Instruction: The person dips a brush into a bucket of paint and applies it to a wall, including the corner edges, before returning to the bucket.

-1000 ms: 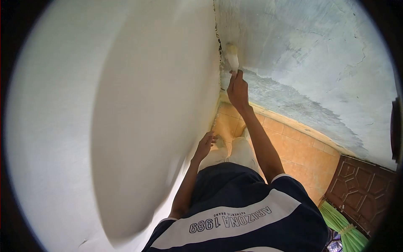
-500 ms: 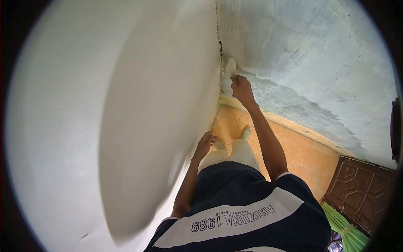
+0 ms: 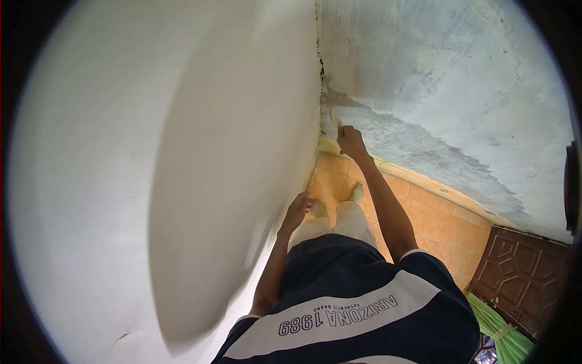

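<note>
My right hand (image 3: pixel 351 143) is closed around the handle of a brush-like tool (image 3: pixel 335 114), whose head is blurred against the patchy grey-blue wall (image 3: pixel 424 79), close to the corner. Below the tool, the wall's lower part shows a darker, rough-edged band. My left hand (image 3: pixel 298 210) is beside the smooth white wall (image 3: pixel 218 158), its fingers apart and nothing visible in them. Dark gaps run down the corner seam (image 3: pixel 320 67) between the two walls.
Orange floor tiles (image 3: pixel 418 209) lie below, with a yellowish ledge along the wall's base. A brown carved panel (image 3: pixel 515 273) and a green curtain (image 3: pixel 506 330) are at the lower right. My feet stand near the corner.
My right hand has moved down the wall with the tool, away from the darker patch by the corner. My left hand has hardly moved.
</note>
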Action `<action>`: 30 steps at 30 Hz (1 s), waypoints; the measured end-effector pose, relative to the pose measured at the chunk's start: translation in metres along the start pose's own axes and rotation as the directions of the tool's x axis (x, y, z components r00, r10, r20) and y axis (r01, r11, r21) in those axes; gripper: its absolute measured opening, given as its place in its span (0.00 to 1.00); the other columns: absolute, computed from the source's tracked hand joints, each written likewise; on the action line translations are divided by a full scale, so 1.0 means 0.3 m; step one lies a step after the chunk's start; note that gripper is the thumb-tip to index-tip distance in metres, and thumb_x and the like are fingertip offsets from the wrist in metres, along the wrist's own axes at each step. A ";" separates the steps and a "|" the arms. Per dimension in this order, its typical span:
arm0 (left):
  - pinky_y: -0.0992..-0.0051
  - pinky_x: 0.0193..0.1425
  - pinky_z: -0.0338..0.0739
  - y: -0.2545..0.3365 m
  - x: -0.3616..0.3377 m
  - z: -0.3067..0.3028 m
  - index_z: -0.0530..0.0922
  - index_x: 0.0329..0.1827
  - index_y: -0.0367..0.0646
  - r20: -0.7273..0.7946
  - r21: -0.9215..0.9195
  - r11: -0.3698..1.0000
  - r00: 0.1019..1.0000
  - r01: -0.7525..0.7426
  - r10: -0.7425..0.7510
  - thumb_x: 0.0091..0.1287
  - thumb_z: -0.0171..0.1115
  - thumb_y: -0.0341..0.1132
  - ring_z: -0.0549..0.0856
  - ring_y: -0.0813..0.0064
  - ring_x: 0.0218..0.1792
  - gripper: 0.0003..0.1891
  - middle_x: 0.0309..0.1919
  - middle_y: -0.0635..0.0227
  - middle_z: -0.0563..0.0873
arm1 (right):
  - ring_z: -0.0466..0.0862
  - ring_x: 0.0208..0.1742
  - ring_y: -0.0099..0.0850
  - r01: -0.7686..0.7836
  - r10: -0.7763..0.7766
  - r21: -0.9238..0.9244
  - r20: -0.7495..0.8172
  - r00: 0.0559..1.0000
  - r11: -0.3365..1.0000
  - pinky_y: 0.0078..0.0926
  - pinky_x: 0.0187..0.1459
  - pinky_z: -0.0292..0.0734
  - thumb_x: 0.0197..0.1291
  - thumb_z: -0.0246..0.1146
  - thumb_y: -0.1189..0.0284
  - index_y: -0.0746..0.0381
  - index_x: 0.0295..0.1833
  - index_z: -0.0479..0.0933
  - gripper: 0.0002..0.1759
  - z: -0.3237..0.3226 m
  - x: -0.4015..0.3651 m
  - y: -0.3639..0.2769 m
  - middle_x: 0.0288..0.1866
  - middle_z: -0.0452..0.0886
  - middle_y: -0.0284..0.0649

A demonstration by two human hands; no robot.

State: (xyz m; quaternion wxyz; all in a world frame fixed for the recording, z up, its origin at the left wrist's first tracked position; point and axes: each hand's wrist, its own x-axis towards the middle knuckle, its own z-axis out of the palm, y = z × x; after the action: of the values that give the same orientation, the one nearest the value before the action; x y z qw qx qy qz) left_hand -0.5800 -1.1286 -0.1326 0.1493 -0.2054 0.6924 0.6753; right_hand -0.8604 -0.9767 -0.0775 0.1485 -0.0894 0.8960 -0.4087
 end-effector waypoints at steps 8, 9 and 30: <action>0.68 0.55 0.82 -0.028 0.003 0.001 0.70 0.74 0.43 0.002 0.002 1.000 1.000 0.025 -0.025 0.85 0.45 0.49 0.88 0.69 0.51 0.24 0.54 0.60 0.88 | 0.85 0.36 0.63 0.209 -0.222 -0.096 -0.160 0.962 0.973 0.53 0.42 0.82 0.67 0.60 0.67 0.75 0.29 0.80 0.20 -0.192 0.048 -0.256 0.30 0.82 0.66; 0.68 0.55 0.82 -0.019 0.001 0.003 0.70 0.74 0.44 0.002 0.014 1.000 1.000 0.020 -0.020 0.85 0.45 0.49 0.88 0.69 0.51 0.24 0.54 0.60 0.88 | 0.85 0.30 0.59 0.221 -0.235 -0.092 -0.191 0.953 0.971 0.51 0.38 0.82 0.69 0.59 0.67 0.74 0.27 0.79 0.21 -0.193 0.054 -0.267 0.24 0.81 0.64; 0.70 0.54 0.82 -0.048 -0.011 0.003 0.72 0.72 0.43 0.022 0.003 0.999 0.999 0.038 -0.038 0.85 0.46 0.49 0.88 0.71 0.51 0.23 0.54 0.62 0.89 | 0.85 0.34 0.63 0.228 -0.253 -0.116 -0.304 0.919 0.967 0.55 0.36 0.81 0.67 0.60 0.72 0.72 0.31 0.80 0.14 -0.136 -0.054 -0.278 0.29 0.82 0.66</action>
State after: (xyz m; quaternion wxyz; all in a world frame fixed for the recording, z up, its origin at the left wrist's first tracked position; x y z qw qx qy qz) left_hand -0.5703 -1.1274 -0.1436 0.1700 -0.2109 0.6878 0.6735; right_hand -0.8556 -0.9977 0.0143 -0.0519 -0.1378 0.9057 -0.3975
